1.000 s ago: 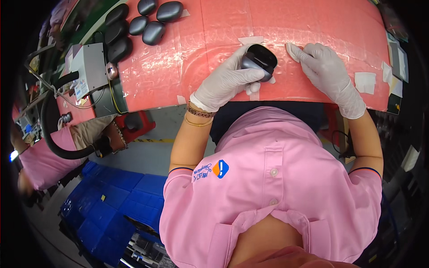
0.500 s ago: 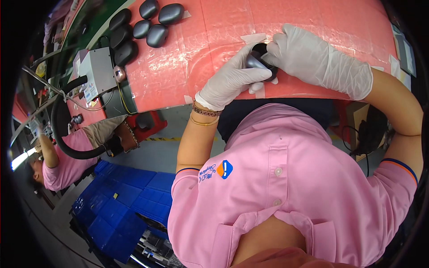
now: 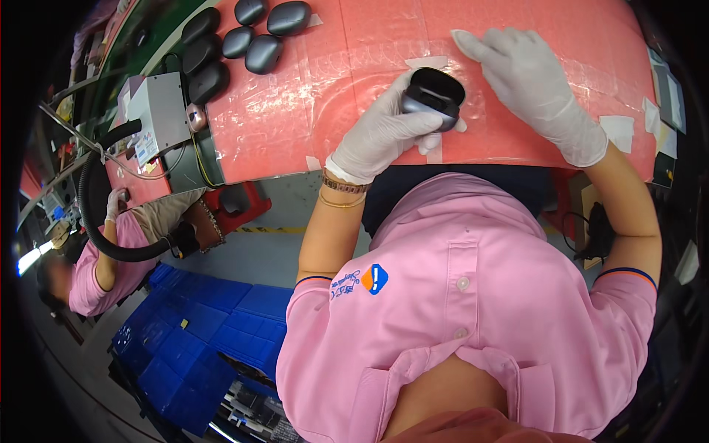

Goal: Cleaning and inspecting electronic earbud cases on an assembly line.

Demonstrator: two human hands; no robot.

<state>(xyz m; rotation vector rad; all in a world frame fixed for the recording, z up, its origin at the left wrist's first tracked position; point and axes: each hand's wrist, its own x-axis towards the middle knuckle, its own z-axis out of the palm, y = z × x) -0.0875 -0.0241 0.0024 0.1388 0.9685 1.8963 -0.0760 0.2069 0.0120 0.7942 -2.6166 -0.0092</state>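
Observation:
In my gloved left hand (image 3: 384,133) is a dark grey earbud charging case (image 3: 434,99), gripped near the table's front edge. Its lid stands up, and the black inside faces upward. My thumb presses on the near side of the case. To the right and a little farther off, my gloved right hand (image 3: 528,85) hovers over the table, apart from the case. Its thumb sticks out to the left away from the bent fingers, and nothing shows between them. Several closed cases (image 3: 264,54) of the same kind lie at the far left.
A pink plastic-covered table (image 3: 354,81) spreads before me. Left of it stand a grey box-shaped device (image 3: 166,111) and a black flexible hose (image 3: 88,199). Blue crates (image 3: 199,332) sit lower left. A co-worker in a pink shirt (image 3: 92,277) sits at the left.
My right hand has left the case and moved rightward, its fingers loosened. More of the open case now shows in my left hand. The co-worker's arm has shifted.

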